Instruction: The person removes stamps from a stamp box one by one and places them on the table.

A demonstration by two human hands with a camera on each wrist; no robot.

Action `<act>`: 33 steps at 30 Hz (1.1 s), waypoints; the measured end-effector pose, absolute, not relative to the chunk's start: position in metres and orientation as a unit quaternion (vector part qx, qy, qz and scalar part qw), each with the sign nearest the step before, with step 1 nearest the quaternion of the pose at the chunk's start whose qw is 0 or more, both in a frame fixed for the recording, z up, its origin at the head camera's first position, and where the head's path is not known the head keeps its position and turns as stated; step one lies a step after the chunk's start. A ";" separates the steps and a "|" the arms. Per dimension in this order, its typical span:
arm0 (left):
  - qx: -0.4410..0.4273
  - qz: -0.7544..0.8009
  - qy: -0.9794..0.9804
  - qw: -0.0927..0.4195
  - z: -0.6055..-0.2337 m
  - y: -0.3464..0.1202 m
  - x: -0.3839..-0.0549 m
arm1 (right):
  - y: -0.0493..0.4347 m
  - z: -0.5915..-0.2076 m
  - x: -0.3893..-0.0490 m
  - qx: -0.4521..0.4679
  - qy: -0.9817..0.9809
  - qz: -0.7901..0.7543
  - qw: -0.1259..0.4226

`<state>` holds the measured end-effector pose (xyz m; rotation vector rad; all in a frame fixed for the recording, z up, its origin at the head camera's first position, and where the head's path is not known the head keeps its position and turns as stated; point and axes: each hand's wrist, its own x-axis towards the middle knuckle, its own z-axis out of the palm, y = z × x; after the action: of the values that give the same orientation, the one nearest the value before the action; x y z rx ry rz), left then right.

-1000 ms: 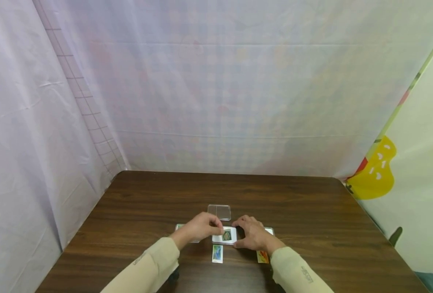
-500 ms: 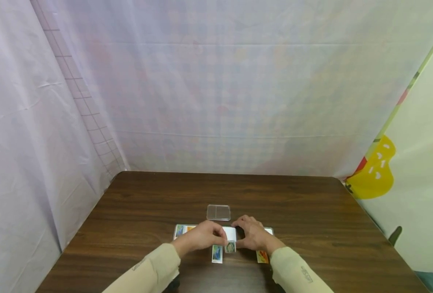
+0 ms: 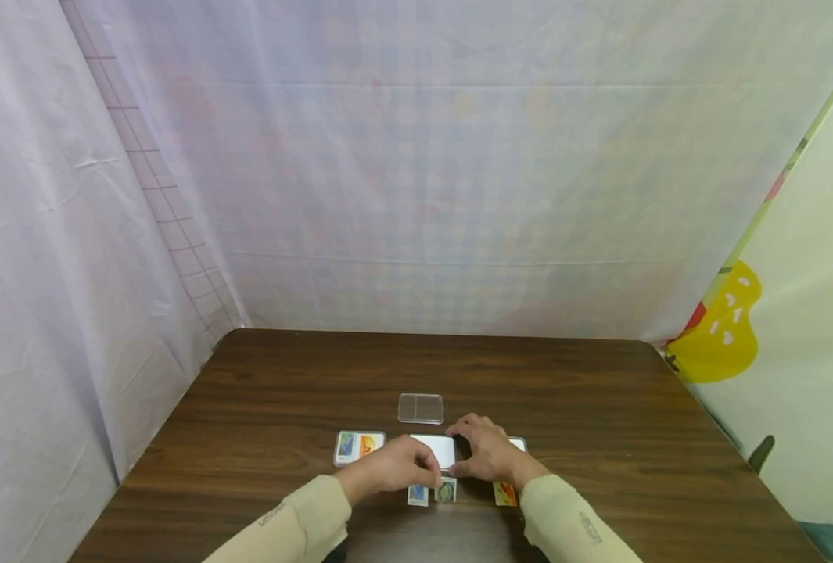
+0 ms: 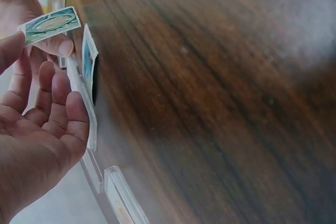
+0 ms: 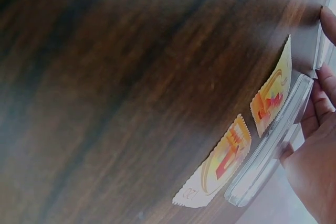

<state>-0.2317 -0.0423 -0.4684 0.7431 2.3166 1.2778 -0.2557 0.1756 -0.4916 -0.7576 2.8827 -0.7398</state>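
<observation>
Between thumb and forefinger, my left hand (image 3: 398, 463) pinches a green postage stamp (image 4: 52, 23) with a pale oval picture. The stamp is over the near side of a clear plastic case (image 3: 436, 449) with a white inside. My right hand (image 3: 486, 450) holds this case at its right end, thumb near its front corner and forefinger near its back corner. On the table in front of the case lies a blue stamp (image 3: 418, 496), partly covered by my left hand in the head view.
A clear lid (image 3: 421, 408) lies behind the middle case. To the left stands a case (image 3: 358, 448) containing blue and orange stamps. Another case (image 5: 270, 140) is partly under my right hand, with two orange-yellow stamps (image 5: 223, 161) before it. White curtains (image 3: 416, 172) hang behind the table.
My left hand has drawn the green stamp from over the white inside of the case towards the table's near side, uncovering the left case. My right hand has stayed in place.
</observation>
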 end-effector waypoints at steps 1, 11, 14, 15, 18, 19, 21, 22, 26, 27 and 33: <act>0.266 0.454 0.828 0.192 -0.469 -0.042 -0.232 | 0.176 -0.492 -0.256 -0.247 0.938 -0.240 0.035; 0.287 0.393 0.864 0.128 -0.472 -0.039 -0.236 | 0.176 -0.493 -0.256 -0.257 0.938 -0.234 0.020; 0.293 0.378 0.871 0.115 -0.472 -0.038 -0.237 | 0.176 -0.492 -0.256 -0.256 0.937 -0.235 0.022; 0.295 0.374 0.872 0.113 -0.473 -0.038 -0.237 | 0.176 -0.492 -0.256 -0.255 0.938 -0.236 0.023; 0.300 0.359 0.878 0.104 -0.474 -0.038 -0.237 | 0.176 -0.492 -0.256 -0.250 0.938 -0.240 0.029; 0.301 0.353 0.880 0.101 -0.475 -0.038 -0.237 | 0.176 -0.492 -0.256 -0.249 0.938 -0.240 0.030; 0.304 0.340 0.885 0.095 -0.476 -0.038 -0.237 | 0.175 -0.492 -0.256 -0.248 0.938 -0.242 0.031; 0.306 0.333 0.887 0.091 -0.476 -0.037 -0.237 | 0.175 -0.492 -0.256 -0.247 0.938 -0.242 0.031; 0.318 0.299 0.897 0.071 -0.476 -0.037 -0.237 | 0.175 -0.492 -0.255 -0.247 0.938 -0.243 0.030; 0.322 0.291 0.899 0.066 -0.476 -0.036 -0.237 | 0.175 -0.492 -0.255 -0.247 0.938 -0.242 0.030; 0.336 0.276 0.899 0.050 -0.475 -0.036 -0.238 | 0.175 -0.493 -0.255 -0.245 0.938 -0.242 0.034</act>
<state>-0.2376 -0.0365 -0.4754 1.0223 2.7392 0.8405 -0.2554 0.1748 -0.4927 -0.7536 2.8856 -0.7455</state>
